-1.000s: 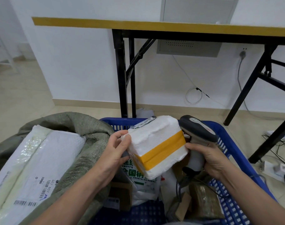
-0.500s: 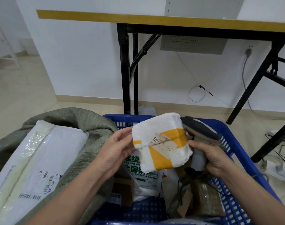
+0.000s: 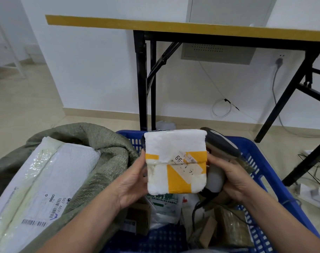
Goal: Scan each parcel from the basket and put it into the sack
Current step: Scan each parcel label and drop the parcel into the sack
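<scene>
A white foam parcel (image 3: 173, 154) bound with yellow tape hangs above the blue basket (image 3: 276, 183), its torn label facing me. My left hand (image 3: 132, 181) grips its left edge. My right hand (image 3: 230, 179) holds the grey barcode scanner (image 3: 219, 143) by its handle, just behind the parcel's right side, and its thumb touches the parcel's right edge. The grey-green sack (image 3: 104, 143) lies open at the left with a large white bubble mailer (image 3: 42, 179) in it.
Several more parcels, white bags and small brown boxes (image 3: 139, 218), lie in the basket under my hands. A folding table (image 3: 173, 26) with black legs stands behind the basket. Cables and a power strip (image 3: 312, 192) lie on the floor at the right.
The parcel has been turned in my hands so that its taped, labelled face now points squarely at me. The scanner has stayed close behind its right side.
</scene>
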